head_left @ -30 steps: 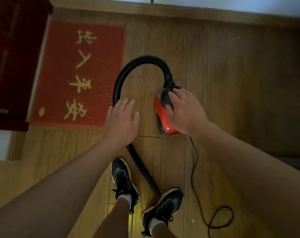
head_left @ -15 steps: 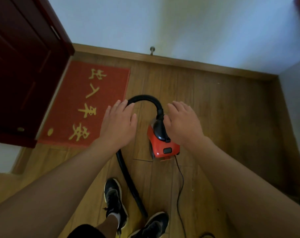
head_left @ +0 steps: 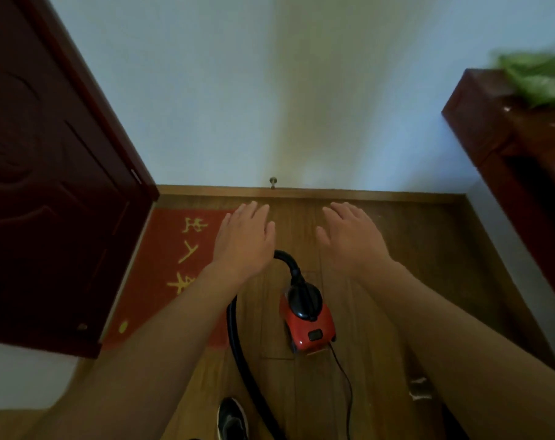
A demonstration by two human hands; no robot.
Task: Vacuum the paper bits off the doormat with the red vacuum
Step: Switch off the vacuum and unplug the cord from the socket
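Left hand (head_left: 242, 241): extended forward, palm down, fingers spread and flat, holding nothing. Right hand (head_left: 349, 239): same posture, palm down, fingers apart, empty. The two hands are level with each other and apart, with bare floor showing between them.

Red vacuum (head_left: 308, 322): stands on the wooden floor (head_left: 412, 249) below and between the two forearms, nearer the person than either hand. Neither hand touches it. Its dark top housing faces up; a dark rectangular button sits on the red rear face.

Black hose (head_left: 238, 344): leaves the top of the vacuum, arches up under the left wrist, then runs down along the left forearm toward the bottom edge of the view. The hose's far end is out of view. A thin black power cord (head_left: 346, 379) trails from the vacuum's rear toward the bottom edge.

Red doormat (head_left: 174, 265): lies on the floor to the left of the vacuum, partly covered by the left forearm, with yellow characters printed on it. Paper bits cannot be made out on it.

Surroundings: dark red door (head_left: 47, 185) at left, beside the mat; pale wall (head_left: 301, 90) ahead; dark wooden cabinet (head_left: 508, 138) at right; one black shoe (head_left: 233, 419) at the bottom edge
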